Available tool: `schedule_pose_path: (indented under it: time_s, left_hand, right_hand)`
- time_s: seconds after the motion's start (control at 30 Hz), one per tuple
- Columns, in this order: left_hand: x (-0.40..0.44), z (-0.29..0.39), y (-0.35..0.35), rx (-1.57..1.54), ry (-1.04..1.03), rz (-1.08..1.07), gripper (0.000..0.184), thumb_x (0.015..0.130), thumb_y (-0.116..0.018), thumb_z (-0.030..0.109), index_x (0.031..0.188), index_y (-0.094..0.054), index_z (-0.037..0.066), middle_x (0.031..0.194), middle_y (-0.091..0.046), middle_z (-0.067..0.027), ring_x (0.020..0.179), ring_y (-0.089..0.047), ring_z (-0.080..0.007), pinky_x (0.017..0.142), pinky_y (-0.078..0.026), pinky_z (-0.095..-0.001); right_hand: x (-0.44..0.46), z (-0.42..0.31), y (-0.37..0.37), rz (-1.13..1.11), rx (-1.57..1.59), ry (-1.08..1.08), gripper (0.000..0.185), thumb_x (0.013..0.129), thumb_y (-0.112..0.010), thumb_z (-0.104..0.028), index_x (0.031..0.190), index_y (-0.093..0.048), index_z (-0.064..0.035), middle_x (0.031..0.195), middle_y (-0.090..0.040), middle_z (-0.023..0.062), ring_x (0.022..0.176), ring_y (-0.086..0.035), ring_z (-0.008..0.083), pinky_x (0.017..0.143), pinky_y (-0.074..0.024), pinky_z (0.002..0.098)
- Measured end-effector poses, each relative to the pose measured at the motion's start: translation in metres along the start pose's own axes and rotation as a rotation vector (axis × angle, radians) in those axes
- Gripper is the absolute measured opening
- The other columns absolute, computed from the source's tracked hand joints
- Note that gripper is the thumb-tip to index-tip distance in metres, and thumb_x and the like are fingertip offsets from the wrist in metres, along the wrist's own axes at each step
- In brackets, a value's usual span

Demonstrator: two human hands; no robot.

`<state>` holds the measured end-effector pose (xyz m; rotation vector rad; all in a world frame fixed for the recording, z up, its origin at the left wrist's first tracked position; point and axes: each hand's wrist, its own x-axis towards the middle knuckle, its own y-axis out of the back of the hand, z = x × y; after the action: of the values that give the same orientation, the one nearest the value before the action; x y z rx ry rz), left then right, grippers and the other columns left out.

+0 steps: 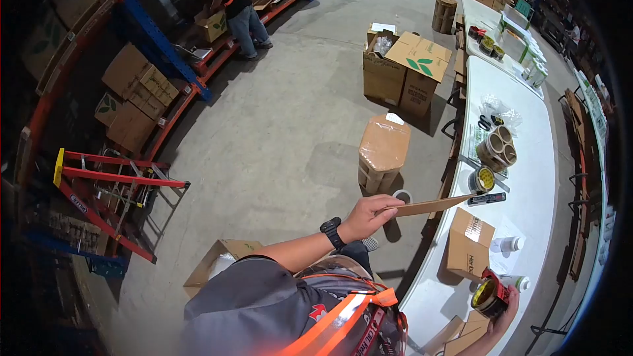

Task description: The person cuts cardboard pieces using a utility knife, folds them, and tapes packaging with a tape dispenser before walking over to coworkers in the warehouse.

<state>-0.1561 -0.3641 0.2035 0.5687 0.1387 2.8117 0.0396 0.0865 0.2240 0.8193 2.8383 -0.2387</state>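
My left hand [370, 216] pinched tight on end of cardboard piece [428, 207], right of frame's middle. My right hand [504, 322] wrapped round tape gun [493, 301], lower right, near brown box [469, 250]. Best: don't bend cardboard, keep tape gun steady, press tape smooth.

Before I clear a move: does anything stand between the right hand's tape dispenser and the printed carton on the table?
Nothing visible stands between the tape dispenser in the right hand and the printed carton. A white bottle lies beside the dispenser, partly hidden by it.
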Motion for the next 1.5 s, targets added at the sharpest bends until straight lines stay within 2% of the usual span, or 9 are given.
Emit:
schedule_pose_path:
  time_s: [0.13,0.37,0.73,1.23,1.3,1.33,1.37,1.47,1.5]
  left_hand:
    - [-0.009,0.006,-0.001,-0.002,0.028,-0.007,0.021,0.087,-0.058,0.009,0.107,-0.063,0.002,0.09,-0.064,-0.0105,0.079,-0.062,-0.0185,0.07,-0.049,-0.0278]
    - [-0.018,0.01,0.0,0.03,-0.003,-0.013,0.022,0.087,-0.058,0.009,0.107,-0.063,0.002,0.092,-0.065,-0.0112,0.081,-0.063,-0.021,0.072,-0.049,-0.029]
    - [-0.026,0.011,-0.001,0.063,0.016,-0.021,0.02,0.087,-0.058,0.008,0.104,-0.065,0.003,0.095,-0.067,-0.0105,0.084,-0.064,-0.0188,0.073,-0.051,-0.0285]
    - [-0.024,0.003,-0.018,0.061,0.009,-0.089,0.019,0.087,-0.057,0.009,0.104,-0.064,0.003,0.088,-0.064,-0.0101,0.08,-0.063,-0.0191,0.07,-0.05,-0.0297]
    - [-0.024,-0.005,-0.019,0.06,0.015,-0.052,0.018,0.086,-0.058,0.01,0.102,-0.065,0.004,0.089,-0.065,-0.0106,0.081,-0.063,-0.0195,0.072,-0.05,-0.0298]
    - [-0.023,-0.006,-0.015,0.051,0.173,-0.079,0.018,0.086,-0.059,0.012,0.101,-0.066,0.004,0.091,-0.065,-0.0105,0.084,-0.063,-0.0203,0.076,-0.05,-0.0305]
    - [-0.027,-0.027,-0.014,0.077,0.059,-0.063,0.018,0.088,-0.058,0.014,0.101,-0.066,0.004,0.093,-0.066,-0.0096,0.086,-0.063,-0.0195,0.077,-0.05,-0.0315]
    - [-0.029,-0.014,-0.004,0.005,0.289,-0.069,0.02,0.09,-0.056,0.011,0.106,-0.065,0.004,0.099,-0.066,-0.0045,0.09,-0.059,-0.0129,0.08,-0.047,-0.0284]
    - [-0.029,-0.011,-0.002,0.138,0.166,-0.054,0.021,0.091,-0.055,0.01,0.108,-0.064,0.001,0.101,-0.065,-0.0065,0.092,-0.059,-0.0135,0.081,-0.047,-0.0272]
  right_hand:
    - [-0.015,0.009,-0.008,0.073,0.014,-0.026,0.025,0.094,-0.047,-0.022,0.108,-0.052,-0.0016,0.1,-0.059,0.0091,0.09,-0.06,0.0186,0.082,-0.0487,0.0304]
    - [-0.021,0.023,0.005,-0.006,-0.009,-0.029,0.027,0.094,-0.05,-0.024,0.108,-0.054,-0.0016,0.099,-0.059,0.0067,0.092,-0.059,0.0175,0.083,-0.0478,0.031]
    - [-0.041,0.042,0.01,0.02,-0.053,-0.067,0.023,0.091,-0.051,-0.022,0.101,-0.055,-0.0018,0.087,-0.058,0.0046,0.081,-0.057,0.0149,0.076,-0.0464,0.0285]
    - [-0.074,0.072,0.025,0.073,-0.075,-0.143,0.02,0.092,-0.052,-0.022,0.099,-0.056,-0.0039,0.09,-0.058,0.0037,0.083,-0.057,0.0142,0.077,-0.0463,0.028]
    - [-0.079,0.058,0.001,0.143,-0.005,-0.224,0.018,0.092,-0.052,-0.022,0.098,-0.059,-0.0064,0.089,-0.058,0.0014,0.08,-0.057,0.0133,0.077,-0.047,0.0292]
    - [-0.082,0.044,-0.017,0.107,-0.002,-0.244,0.018,0.092,-0.053,-0.023,0.099,-0.06,-0.0077,0.089,-0.06,0.0015,0.081,-0.057,0.013,0.078,-0.047,0.0294]
    - [-0.083,0.039,-0.023,0.132,-0.046,-0.262,0.019,0.091,-0.054,-0.023,0.1,-0.061,-0.0073,0.091,-0.061,0.0024,0.084,-0.058,0.013,0.08,-0.0469,0.0283]
    - [-0.086,0.067,0.003,0.201,-0.098,-0.23,0.019,0.091,-0.054,-0.017,0.101,-0.061,-0.0021,0.094,-0.062,0.0037,0.088,-0.058,0.0129,0.082,-0.0455,0.0265]
    - [-0.089,0.072,0.01,0.136,-0.147,-0.217,0.019,0.09,-0.053,-0.016,0.101,-0.06,-0.0013,0.094,-0.063,0.0047,0.088,-0.058,0.0124,0.081,-0.0459,0.0258]
